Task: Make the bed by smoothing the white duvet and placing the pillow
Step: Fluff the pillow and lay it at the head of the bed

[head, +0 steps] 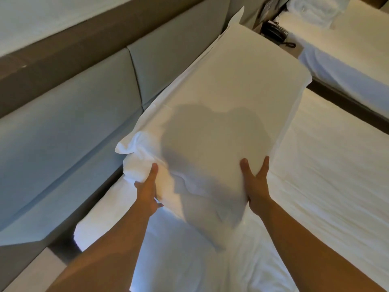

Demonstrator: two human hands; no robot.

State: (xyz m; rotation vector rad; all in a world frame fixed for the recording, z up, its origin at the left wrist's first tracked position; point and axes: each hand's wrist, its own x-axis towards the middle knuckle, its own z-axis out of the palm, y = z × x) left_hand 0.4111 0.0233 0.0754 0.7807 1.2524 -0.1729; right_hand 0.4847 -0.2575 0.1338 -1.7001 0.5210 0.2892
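Pillow, seemingly aloft, over white duvet

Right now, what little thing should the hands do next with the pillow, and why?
Probably lower the pillow flat onto the white duvet. The left hand and right hand hold its near end lifted, and it already lines up beside the grey headboard.

No legible text anywhere.
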